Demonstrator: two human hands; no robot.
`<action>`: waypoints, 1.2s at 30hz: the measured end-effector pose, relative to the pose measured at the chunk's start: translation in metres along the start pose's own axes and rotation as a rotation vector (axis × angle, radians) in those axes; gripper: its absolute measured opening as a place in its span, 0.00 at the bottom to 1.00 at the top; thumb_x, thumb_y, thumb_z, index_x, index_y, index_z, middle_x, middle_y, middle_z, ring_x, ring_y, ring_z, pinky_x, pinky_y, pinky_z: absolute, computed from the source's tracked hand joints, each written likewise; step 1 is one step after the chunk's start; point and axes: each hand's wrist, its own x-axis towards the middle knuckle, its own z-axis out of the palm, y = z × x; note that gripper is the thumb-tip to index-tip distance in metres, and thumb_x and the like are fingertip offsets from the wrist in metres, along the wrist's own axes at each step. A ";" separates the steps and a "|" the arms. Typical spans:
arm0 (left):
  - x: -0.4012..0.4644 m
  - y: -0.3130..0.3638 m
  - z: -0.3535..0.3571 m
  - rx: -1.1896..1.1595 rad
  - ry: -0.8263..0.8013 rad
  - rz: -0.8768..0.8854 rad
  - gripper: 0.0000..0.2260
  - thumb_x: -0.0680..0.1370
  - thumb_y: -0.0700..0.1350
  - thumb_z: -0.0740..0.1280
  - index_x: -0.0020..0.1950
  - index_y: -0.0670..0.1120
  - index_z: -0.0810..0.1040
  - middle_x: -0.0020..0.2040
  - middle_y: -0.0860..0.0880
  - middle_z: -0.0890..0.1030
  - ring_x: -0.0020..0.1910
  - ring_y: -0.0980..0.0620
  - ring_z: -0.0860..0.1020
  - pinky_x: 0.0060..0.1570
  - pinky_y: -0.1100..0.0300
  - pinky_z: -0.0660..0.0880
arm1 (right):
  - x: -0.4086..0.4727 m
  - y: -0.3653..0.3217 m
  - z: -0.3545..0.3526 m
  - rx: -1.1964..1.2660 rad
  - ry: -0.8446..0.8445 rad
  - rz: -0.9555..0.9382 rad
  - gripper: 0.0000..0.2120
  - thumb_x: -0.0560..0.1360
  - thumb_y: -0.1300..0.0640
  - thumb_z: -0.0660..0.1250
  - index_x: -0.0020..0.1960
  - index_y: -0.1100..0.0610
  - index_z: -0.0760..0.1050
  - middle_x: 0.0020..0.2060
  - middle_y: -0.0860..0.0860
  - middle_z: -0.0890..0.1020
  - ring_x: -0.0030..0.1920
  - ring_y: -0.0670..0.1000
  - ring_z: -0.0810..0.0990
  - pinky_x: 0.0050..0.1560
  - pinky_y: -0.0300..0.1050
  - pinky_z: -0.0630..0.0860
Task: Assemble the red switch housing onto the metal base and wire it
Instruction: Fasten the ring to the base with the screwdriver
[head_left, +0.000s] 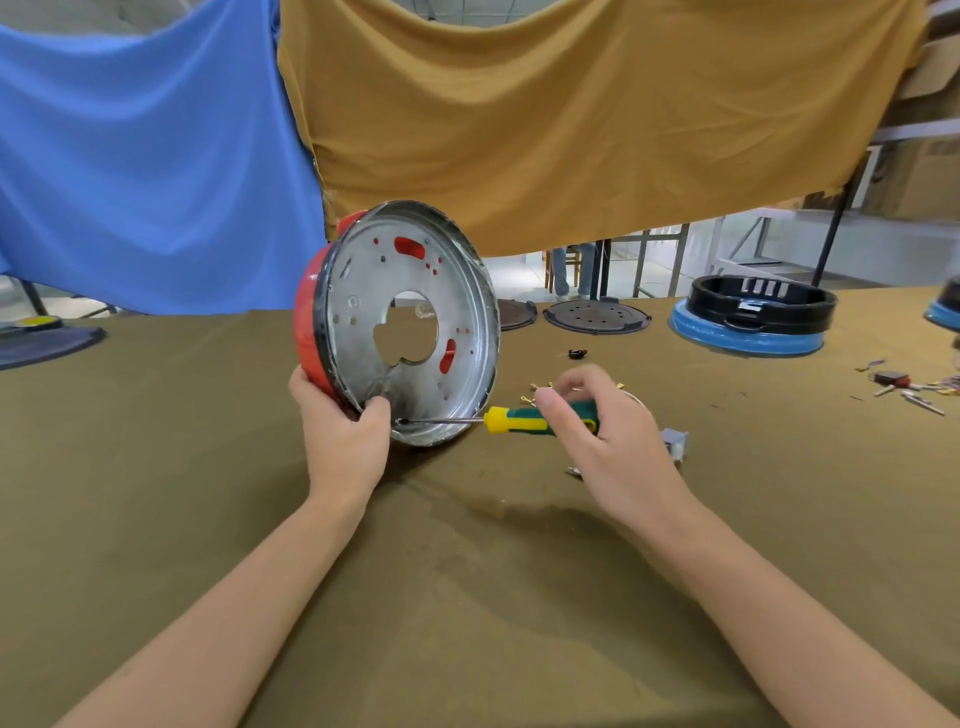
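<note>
**Head view: metal base held on its edge, screwdriver at its lower rim**

Head camera looks down on a table covered with an olive cloth. The metal base, a round silver dish with a large hole in its middle, stands tilted on its edge on the cloth. The red switch housing sits behind the base, and its red colour shows through several small holes and slots of the metal.

The left hand grips the lower left rim of the base; the fingers are curled around the red side and the thumb presses on the inner metal face. The right hand, to the right of the base, holds a screwdriver with a green and yellow handle, fingers closed around the handle. The thin shaft lies almost level and its tip touches the inside of the base near the bottom, just beside the left thumb.

Right of the base, small brass terminals lie on the cloth near the right hand, and a small grey part shows behind that hand. Further right of the base stands a black ring on a blue one. Behind the base hang a blue cloth and a mustard cloth.
</note>
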 end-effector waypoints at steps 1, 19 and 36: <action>0.000 0.000 0.000 -0.011 0.007 -0.013 0.25 0.75 0.35 0.65 0.68 0.50 0.61 0.53 0.60 0.75 0.47 0.70 0.75 0.49 0.72 0.69 | 0.001 0.000 -0.002 0.074 -0.046 -0.001 0.06 0.79 0.49 0.65 0.53 0.47 0.71 0.45 0.48 0.76 0.41 0.45 0.73 0.40 0.40 0.70; 0.004 -0.002 0.000 -0.023 0.031 -0.051 0.23 0.75 0.37 0.65 0.64 0.52 0.61 0.51 0.60 0.75 0.47 0.69 0.75 0.44 0.75 0.68 | -0.002 -0.004 0.002 0.116 -0.022 -0.095 0.10 0.76 0.58 0.68 0.54 0.49 0.70 0.48 0.49 0.74 0.43 0.45 0.74 0.41 0.32 0.69; 0.005 0.001 0.000 -0.003 0.030 -0.057 0.26 0.75 0.37 0.66 0.70 0.47 0.61 0.51 0.61 0.75 0.47 0.69 0.75 0.46 0.72 0.68 | -0.003 -0.006 0.004 0.057 0.005 -0.089 0.10 0.77 0.60 0.67 0.54 0.51 0.70 0.50 0.49 0.71 0.43 0.44 0.72 0.41 0.29 0.69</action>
